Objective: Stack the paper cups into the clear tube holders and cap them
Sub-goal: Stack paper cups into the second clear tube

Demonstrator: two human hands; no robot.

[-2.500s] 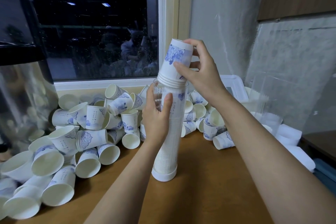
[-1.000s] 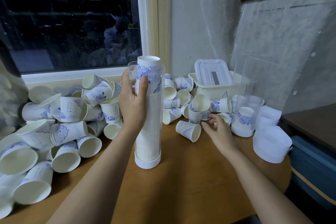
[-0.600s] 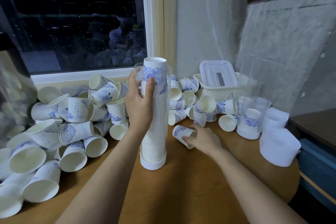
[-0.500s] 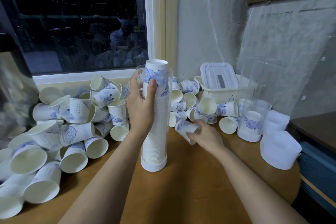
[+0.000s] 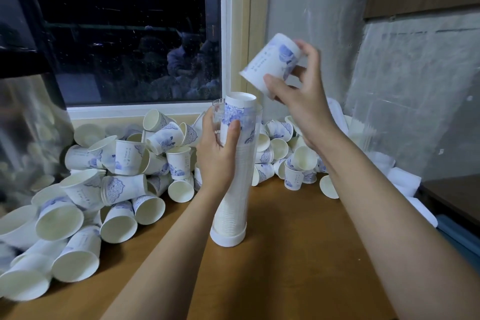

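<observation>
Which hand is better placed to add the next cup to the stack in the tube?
Right. The right hand holds a cup, mouth tilted down, just above the stack. The left hand grips the clear tube, steadying it.

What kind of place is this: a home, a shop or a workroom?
Probably a packing workroom: a heap of loose paper cups lies on the wooden table, a clear tube stands full of stacked cups, and the wall is bare concrete.
</observation>
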